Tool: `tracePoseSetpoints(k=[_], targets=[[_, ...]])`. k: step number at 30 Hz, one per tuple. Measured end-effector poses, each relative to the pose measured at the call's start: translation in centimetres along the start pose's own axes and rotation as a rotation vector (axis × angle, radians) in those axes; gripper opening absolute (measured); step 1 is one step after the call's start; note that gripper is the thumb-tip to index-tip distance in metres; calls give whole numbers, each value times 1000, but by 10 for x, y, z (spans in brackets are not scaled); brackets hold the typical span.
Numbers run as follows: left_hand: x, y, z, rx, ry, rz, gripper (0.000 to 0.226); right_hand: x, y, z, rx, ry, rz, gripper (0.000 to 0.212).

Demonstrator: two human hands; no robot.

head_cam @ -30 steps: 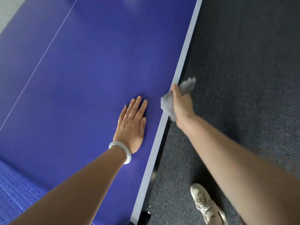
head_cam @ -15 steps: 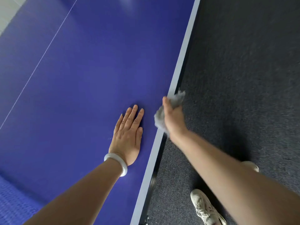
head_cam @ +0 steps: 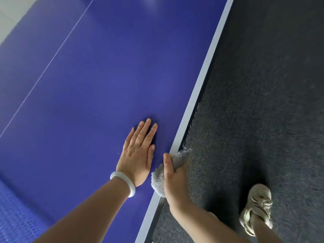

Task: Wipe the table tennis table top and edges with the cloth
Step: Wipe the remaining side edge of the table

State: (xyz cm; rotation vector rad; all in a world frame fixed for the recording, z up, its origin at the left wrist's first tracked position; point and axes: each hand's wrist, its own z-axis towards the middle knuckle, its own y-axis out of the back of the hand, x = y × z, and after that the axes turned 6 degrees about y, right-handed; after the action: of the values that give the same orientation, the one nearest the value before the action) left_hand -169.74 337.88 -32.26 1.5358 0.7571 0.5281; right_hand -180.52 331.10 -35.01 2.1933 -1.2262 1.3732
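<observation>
Drawn back toward the person since a second ago, the right hand [head_cam: 175,179] now sits lower along the white edge stripe [head_cam: 201,88] of the blue table [head_cam: 98,76], thumb on top and fingers curled over the side, gripping the bunched grey cloth [head_cam: 158,181] against that edge. Just beside it, the left hand [head_cam: 138,155] lies flat and palm down on the tabletop, fingers straight, with a pale bangle [head_cam: 123,181] on the wrist. Dark carpet [head_cam: 263,102] lies beyond the edge, with a light shoe [head_cam: 257,207] on it.
</observation>
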Motion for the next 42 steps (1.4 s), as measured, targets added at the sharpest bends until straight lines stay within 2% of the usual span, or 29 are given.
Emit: tracePoseSetpoints(k=[3, 4, 7, 9, 14, 19, 23, 26, 33, 42], targets=[[-1, 1, 1, -3, -4, -18, 54, 23, 9, 42, 78, 74, 65, 27], [-2, 1, 1, -5, -6, -19, 54, 38, 11, 66, 75, 118, 94, 24], [-5, 5, 6, -16, 15, -13, 53, 81, 15, 147, 27, 212, 128, 33], [-13, 11, 17, -39, 49, -35, 49, 105, 19, 193, -21, 173, 146, 33], [-68, 24, 99, -56, -10, -46, 43, 127, 24, 232, -51, 147, 13, 50], [-110, 23, 202, 79, 63, -47, 63, 137, 23, 251, -47, 126, 69, 52], [-109, 28, 249, 202, 183, -76, 58, 169, 30, 289, -14, 49, 10, 62], [-108, 23, 259, 221, 216, -1, 58, 181, 34, 305, 8, 46, -58, 66], [-101, 24, 262, 274, 206, -16, 60, 183, 36, 312, 34, 73, -89, 80], [-110, 26, 255, 181, 216, -68, 65, 214, 45, 358, 51, 75, -92, 73]])
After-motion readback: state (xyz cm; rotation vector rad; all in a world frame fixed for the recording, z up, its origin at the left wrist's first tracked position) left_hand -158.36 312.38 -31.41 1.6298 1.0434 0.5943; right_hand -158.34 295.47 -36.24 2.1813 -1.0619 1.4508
